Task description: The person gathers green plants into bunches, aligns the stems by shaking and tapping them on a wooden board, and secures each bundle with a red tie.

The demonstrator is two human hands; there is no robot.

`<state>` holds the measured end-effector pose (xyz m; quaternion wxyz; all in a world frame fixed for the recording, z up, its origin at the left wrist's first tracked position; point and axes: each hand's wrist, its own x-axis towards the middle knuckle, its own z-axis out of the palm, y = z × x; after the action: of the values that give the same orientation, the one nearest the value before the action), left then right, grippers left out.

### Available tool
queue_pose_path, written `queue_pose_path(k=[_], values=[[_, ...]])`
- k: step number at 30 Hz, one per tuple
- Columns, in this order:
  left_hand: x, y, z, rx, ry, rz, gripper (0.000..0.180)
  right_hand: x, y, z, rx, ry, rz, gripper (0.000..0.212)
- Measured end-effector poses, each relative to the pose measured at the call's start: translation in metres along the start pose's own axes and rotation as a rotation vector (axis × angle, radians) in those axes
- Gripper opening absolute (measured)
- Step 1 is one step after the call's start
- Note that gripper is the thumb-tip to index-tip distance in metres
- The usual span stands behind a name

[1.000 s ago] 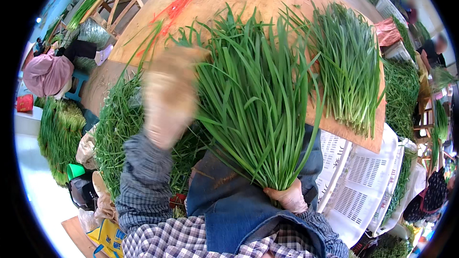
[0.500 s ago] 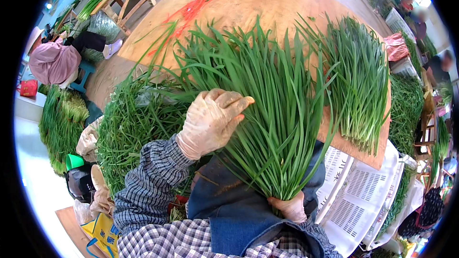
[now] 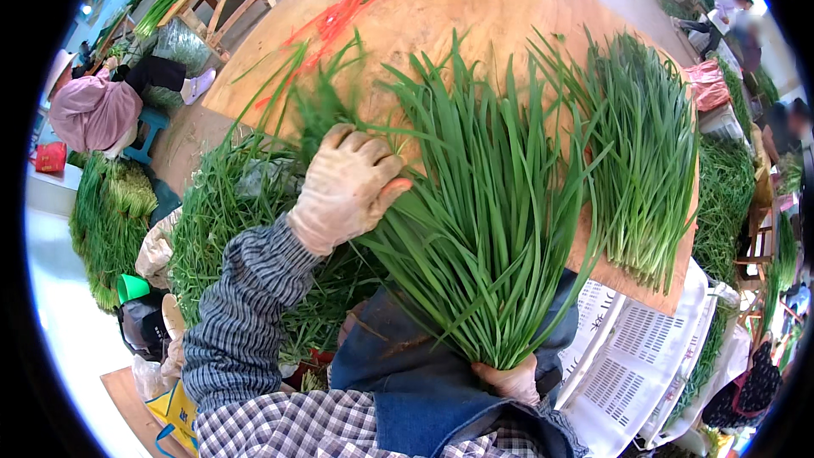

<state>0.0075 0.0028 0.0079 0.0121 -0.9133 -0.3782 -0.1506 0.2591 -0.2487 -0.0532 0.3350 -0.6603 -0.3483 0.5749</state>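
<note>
A fanned bunch of long, flat green garlic chives (image 3: 483, 203) stands over my lap, its tips spread over the wooden board. My right hand (image 3: 514, 380), thinly gloved, is closed round the bunch's narrow base. To the left of the fan, my left hand (image 3: 346, 191) in a pale, soiled glove has its fingers curled round some loose chive leaves (image 3: 326, 106). Those leaves are blurred by motion and stick out past the knuckles. A neater bunch of chives (image 3: 636, 161) lies on the board at the right, white stems toward me.
The wooden board (image 3: 475, 0) bears red strips (image 3: 343, 8) at its far left. Loose greens (image 3: 229, 212) are heaped left of me. White plastic crates (image 3: 632, 356) stand at the right. A person in pink (image 3: 95, 110) sits at the far left; other people are at the far right.
My left hand has moved left and slightly away from me, drawing some leaves off the fan's left side. The fan has become narrower. My right hand keeps its hold at the base.
</note>
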Motion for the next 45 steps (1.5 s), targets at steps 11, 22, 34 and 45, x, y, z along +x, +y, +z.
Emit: queue_pose_path(k=[11,22,34,45], values=[[0.041,-0.024,0.014,-0.267,0.248,-0.476,0.025,0.000,-0.010,0.003,-0.212,0.026,0.006,0.055],[0.093,-0.047,0.018,-0.207,-0.007,-0.151,0.024,0.002,-0.004,0.000,0.007,-0.028,0.006,0.048],[0.075,-0.039,-0.021,-0.044,0.027,0.105,0.027,0.001,-0.013,0.003,-0.001,0.012,0.000,0.041],[0.079,-0.032,-0.043,-0.798,-0.234,-0.340,0.019,-0.001,-0.016,0.003,0.085,-0.001,0.051,0.046]])
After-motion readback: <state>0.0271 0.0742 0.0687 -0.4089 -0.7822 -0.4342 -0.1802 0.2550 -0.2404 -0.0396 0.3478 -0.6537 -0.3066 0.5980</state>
